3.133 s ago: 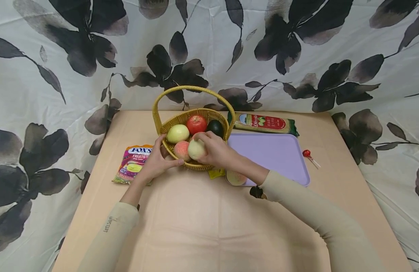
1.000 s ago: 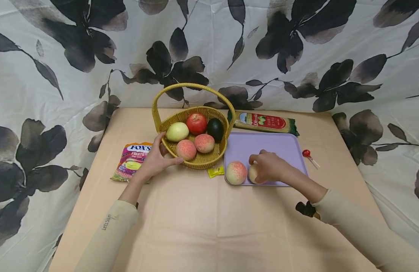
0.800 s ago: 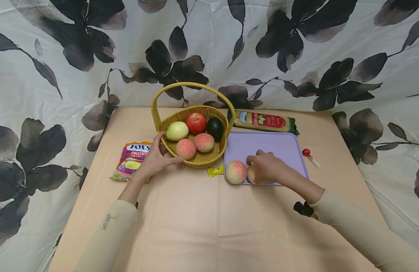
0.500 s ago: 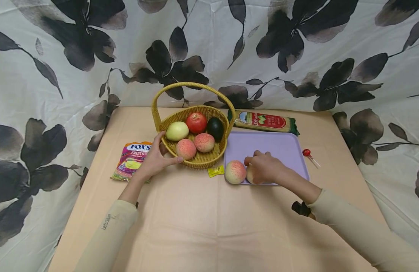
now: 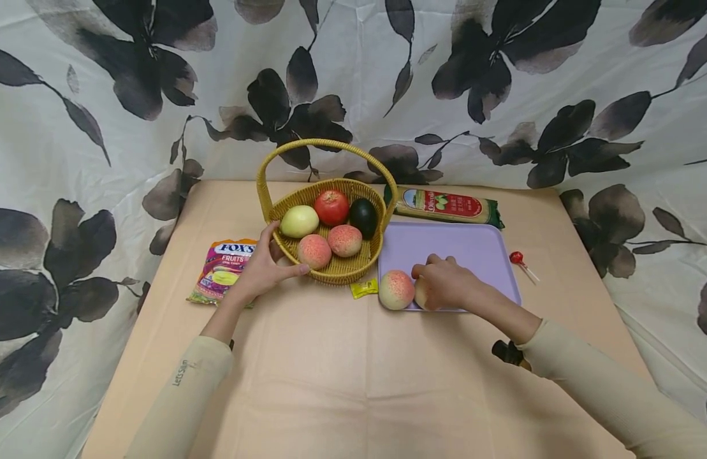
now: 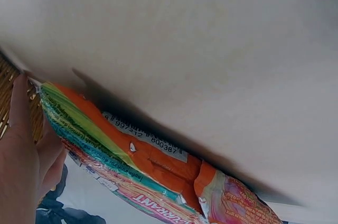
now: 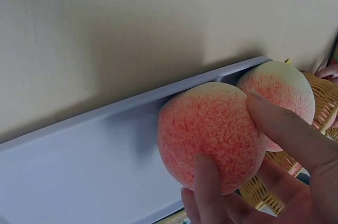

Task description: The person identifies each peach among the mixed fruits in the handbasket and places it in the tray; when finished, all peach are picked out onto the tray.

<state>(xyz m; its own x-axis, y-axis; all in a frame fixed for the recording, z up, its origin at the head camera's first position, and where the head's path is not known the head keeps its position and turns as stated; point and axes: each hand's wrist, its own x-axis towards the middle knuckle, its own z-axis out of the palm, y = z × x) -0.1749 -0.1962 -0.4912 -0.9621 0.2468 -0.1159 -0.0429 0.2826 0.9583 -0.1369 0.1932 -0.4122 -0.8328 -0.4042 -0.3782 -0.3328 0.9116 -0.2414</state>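
My left hand (image 5: 267, 268) holds the lower left side of the yellow wicker basket (image 5: 342, 275), thumb along its front and fingers at its rim. In the basket lie two pink peaches (image 5: 314, 251), a pale yellow-green fruit (image 5: 299, 221), a red pomegranate-like fruit (image 5: 331, 207) and a dark, avocado-like fruit (image 5: 363, 218). My right hand (image 5: 447, 284) grips a peach (image 7: 208, 134) at the front of the lilac tray (image 5: 445, 239), fingers and thumb around it. Another peach (image 5: 396, 290) sits just left of it, in the tray's front left corner.
A purple FOX'S candy bag (image 5: 222, 271) lies left of the basket, beside my left wrist. One yellow wrapped sweet (image 5: 364, 289) is between basket and tray. Behind the tray stretches a pasta packet (image 5: 445, 205); a red lollipop (image 5: 517, 257) lies to its right.
My right hand has carried a peach from the basket rightward to the tray, then slid slightly left, bringing it close to the other peach. My left hand has stayed at the basket.
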